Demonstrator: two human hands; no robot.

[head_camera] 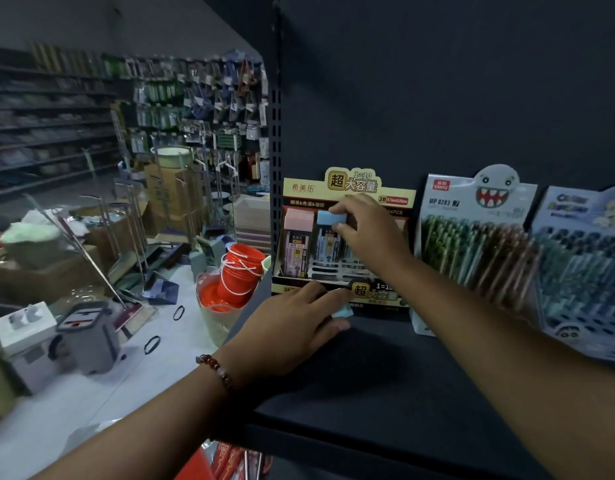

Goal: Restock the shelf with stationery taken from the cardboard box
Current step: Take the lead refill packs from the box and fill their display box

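Note:
A yellow and black display box [303, 188] of pencil-lead cases stands at the left end of the dark shelf [385, 382]. My right hand [368, 226] pinches the blue cap of a lead case [328, 237] standing in the box, beside a pink-capped case [296, 244]. My left hand [292, 323] rests on the shelf in front of the box, its fingers closed on a light-blue case [344, 311] that is mostly hidden. The cardboard box is not in view.
Two pen display packs [472, 237] [583, 265] stand to the right on the shelf. A slotted shelf upright [275, 133] rises at the left. Orange buckets [240, 271], a grey mop bucket [87, 334], cartons and brooms crowd the floor to the left.

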